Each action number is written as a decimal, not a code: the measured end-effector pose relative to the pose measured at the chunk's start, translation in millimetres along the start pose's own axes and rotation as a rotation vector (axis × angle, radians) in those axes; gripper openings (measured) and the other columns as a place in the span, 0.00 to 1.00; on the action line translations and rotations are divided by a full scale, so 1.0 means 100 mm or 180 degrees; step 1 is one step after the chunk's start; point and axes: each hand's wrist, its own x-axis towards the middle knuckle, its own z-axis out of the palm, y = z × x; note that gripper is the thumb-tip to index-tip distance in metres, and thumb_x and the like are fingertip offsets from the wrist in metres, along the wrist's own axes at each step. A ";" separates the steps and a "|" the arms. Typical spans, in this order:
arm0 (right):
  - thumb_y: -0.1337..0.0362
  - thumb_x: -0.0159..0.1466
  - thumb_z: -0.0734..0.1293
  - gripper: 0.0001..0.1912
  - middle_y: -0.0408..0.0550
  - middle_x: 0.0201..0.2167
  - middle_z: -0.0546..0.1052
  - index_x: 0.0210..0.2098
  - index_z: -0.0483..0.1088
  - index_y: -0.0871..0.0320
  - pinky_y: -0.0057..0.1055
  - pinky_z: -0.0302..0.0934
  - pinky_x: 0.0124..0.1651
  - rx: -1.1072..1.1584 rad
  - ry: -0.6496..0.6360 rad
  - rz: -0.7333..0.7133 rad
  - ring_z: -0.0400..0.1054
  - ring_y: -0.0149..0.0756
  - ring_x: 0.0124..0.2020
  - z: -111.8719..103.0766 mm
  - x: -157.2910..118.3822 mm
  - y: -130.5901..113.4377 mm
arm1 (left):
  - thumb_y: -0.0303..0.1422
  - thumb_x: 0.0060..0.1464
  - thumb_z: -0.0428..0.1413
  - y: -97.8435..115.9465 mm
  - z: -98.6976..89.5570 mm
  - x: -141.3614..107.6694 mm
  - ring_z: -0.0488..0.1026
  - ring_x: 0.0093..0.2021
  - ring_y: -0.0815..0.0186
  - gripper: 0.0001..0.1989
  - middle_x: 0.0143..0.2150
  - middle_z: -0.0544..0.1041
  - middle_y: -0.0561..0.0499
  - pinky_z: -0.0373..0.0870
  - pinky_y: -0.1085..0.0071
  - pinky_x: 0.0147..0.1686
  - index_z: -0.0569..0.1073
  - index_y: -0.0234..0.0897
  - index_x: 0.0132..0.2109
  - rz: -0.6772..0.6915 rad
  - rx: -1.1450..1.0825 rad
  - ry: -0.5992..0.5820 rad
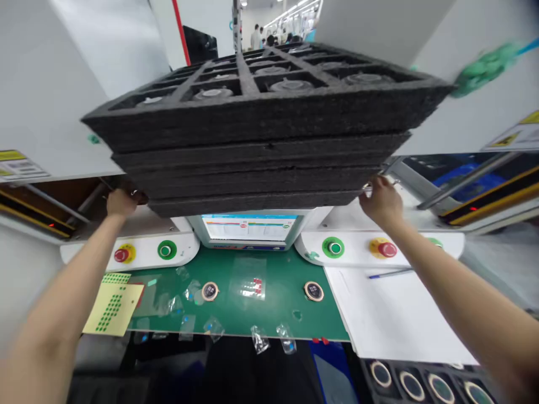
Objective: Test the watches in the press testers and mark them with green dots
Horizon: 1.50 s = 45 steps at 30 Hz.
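My left hand (122, 202) reaches into the opening of the left machine, below the left end of a stack of black foam trays (261, 163). Its fingers are bent together around something small and dark that I cannot make out. On the other side, my right hand (382, 202) is in the right machine's opening, its fingers closed at a small shiny piece too unclear to name. The tray stack stands above the monitor (248, 230), between my hands. Round parts lie in the top tray's compartments. Two round watch-like modules (209, 291) (314, 290) rest on the green mat (278, 320).
White control panels carry red stop buttons (122, 255) (387, 249) and green buttons (167, 250) (334, 247). White paper (400, 314) with a pen (391, 273) lies right. Sticker sheets (112, 308) and small plastic bags (259, 339) lie left and front. A black tray (396, 367) holds several round modules.
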 end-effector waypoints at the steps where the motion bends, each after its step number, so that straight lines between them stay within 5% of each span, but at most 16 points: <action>1: 0.61 0.68 0.62 0.11 0.55 0.45 0.74 0.43 0.71 0.62 0.37 0.66 0.43 -0.0047 0.0010 -0.0066 0.70 0.39 0.43 -0.05 -0.24 -0.06 | 0.36 0.62 0.53 -0.10 -0.02 -0.13 0.74 0.46 0.61 0.13 0.48 0.75 0.45 0.71 0.58 0.47 0.71 0.32 0.49 -0.0027 -0.0019 0.0028; 3: 0.62 0.69 0.57 0.16 0.59 0.35 0.76 0.32 0.71 0.63 0.35 0.63 0.36 -0.0110 -0.0113 -0.0285 0.71 0.39 0.36 -0.09 -0.82 -0.23 | 0.31 0.63 0.50 -0.23 -0.03 -0.56 0.72 0.49 0.60 0.10 0.48 0.75 0.44 0.68 0.60 0.50 0.71 0.32 0.47 -0.0002 -0.0081 0.0063; 6: 0.57 0.68 0.61 0.22 0.46 0.19 0.71 0.19 0.66 0.59 0.28 0.59 0.27 -0.0101 -0.0869 -0.0902 0.65 0.30 0.21 0.03 -1.64 -0.67 | 0.30 0.59 0.49 -0.18 0.03 -1.45 0.75 0.38 0.63 0.07 0.37 0.79 0.49 0.69 0.69 0.42 0.72 0.37 0.37 0.0356 -0.0272 -0.0461; 9: 0.53 0.67 0.64 0.20 0.42 0.22 0.71 0.25 0.69 0.60 0.27 0.63 0.29 -0.0194 -0.1505 -0.1262 0.66 0.28 0.23 0.28 -2.05 -1.23 | 0.32 0.54 0.56 0.08 0.11 -2.18 0.75 0.33 0.65 0.06 0.29 0.78 0.54 0.69 0.73 0.35 0.73 0.42 0.29 0.0931 -0.0420 -0.1338; 11: 0.54 0.68 0.64 0.16 0.43 0.28 0.74 0.33 0.71 0.61 0.30 0.67 0.33 -0.0288 -0.1777 -0.1335 0.69 0.28 0.27 0.42 -2.07 -1.54 | 0.34 0.51 0.59 0.24 0.16 -2.43 0.75 0.38 0.60 0.02 0.34 0.79 0.51 0.69 0.70 0.37 0.74 0.42 0.33 0.1025 -0.0353 -0.1611; 14: 0.56 0.68 0.63 0.13 0.47 0.37 0.75 0.42 0.71 0.61 0.34 0.69 0.39 -0.0447 -0.2009 -0.1280 0.71 0.32 0.35 0.51 -1.94 -1.79 | 0.33 0.49 0.62 0.35 0.22 -2.54 0.73 0.45 0.54 0.11 0.43 0.78 0.45 0.69 0.65 0.40 0.74 0.40 0.42 0.0864 -0.0216 -0.1821; 21: 0.57 0.68 0.64 0.14 0.50 0.44 0.74 0.47 0.70 0.61 0.38 0.69 0.44 -0.0584 -0.2230 -0.1043 0.72 0.36 0.41 0.48 -1.87 -1.89 | 0.23 0.51 0.57 0.34 0.30 -2.56 0.71 0.48 0.53 0.08 0.43 0.77 0.44 0.68 0.63 0.43 0.71 0.40 0.38 0.0345 -0.0479 -0.2097; 26: 0.57 0.67 0.65 0.15 0.51 0.46 0.74 0.48 0.69 0.62 0.40 0.69 0.45 -0.0296 -0.2169 -0.0841 0.71 0.37 0.43 0.45 -1.89 -2.00 | 0.19 0.46 0.56 0.41 0.32 -2.53 0.71 0.51 0.51 0.12 0.42 0.78 0.43 0.65 0.58 0.51 0.71 0.39 0.37 -0.0206 -0.1069 -0.2032; 30: 0.57 0.68 0.65 0.14 0.49 0.42 0.75 0.45 0.70 0.62 0.37 0.69 0.43 0.0162 -0.1987 -0.0673 0.72 0.35 0.39 0.29 -1.93 -2.02 | 0.25 0.45 0.60 0.44 0.31 -2.42 0.76 0.44 0.54 0.15 0.39 0.80 0.45 0.70 0.57 0.49 0.69 0.39 0.41 -0.0868 -0.1950 -0.2134; 35: 0.56 0.70 0.59 0.19 0.45 0.24 0.76 0.27 0.71 0.59 0.31 0.67 0.36 0.1146 -0.1639 -0.0689 0.72 0.32 0.27 -0.20 -2.34 -1.84 | 0.39 0.54 0.54 0.50 0.13 -2.46 0.80 0.41 0.58 0.11 0.41 0.81 0.40 0.76 0.63 0.43 0.72 0.35 0.39 -0.1637 -0.3372 -0.2622; 40: 0.60 0.68 0.60 0.11 0.48 0.31 0.78 0.34 0.71 0.57 0.27 0.69 0.33 0.2287 -0.1232 -0.0620 0.74 0.32 0.29 -0.69 -3.02 -1.51 | 0.43 0.52 0.58 0.76 -0.17 -2.90 0.79 0.40 0.59 0.18 0.41 0.81 0.39 0.77 0.67 0.41 0.76 0.32 0.42 -0.2008 -0.4126 -0.3014; 43: 0.66 0.64 0.65 0.01 0.47 0.32 0.77 0.36 0.69 0.56 0.26 0.70 0.35 0.3115 -0.0912 -0.0354 0.74 0.32 0.31 -0.85 -3.31 -1.35 | 0.41 0.57 0.57 0.92 -0.31 -3.23 0.79 0.37 0.63 0.16 0.40 0.80 0.43 0.77 0.72 0.37 0.75 0.32 0.44 -0.1623 -0.4312 -0.2865; 45: 0.72 0.62 0.67 0.06 0.45 0.32 0.76 0.36 0.68 0.55 0.26 0.70 0.37 0.3585 -0.0770 -0.0175 0.73 0.32 0.34 -0.91 -3.43 -1.27 | 0.38 0.62 0.53 1.00 -0.38 -3.40 0.78 0.35 0.67 0.12 0.41 0.80 0.46 0.76 0.74 0.36 0.74 0.35 0.46 -0.1020 -0.4201 -0.2685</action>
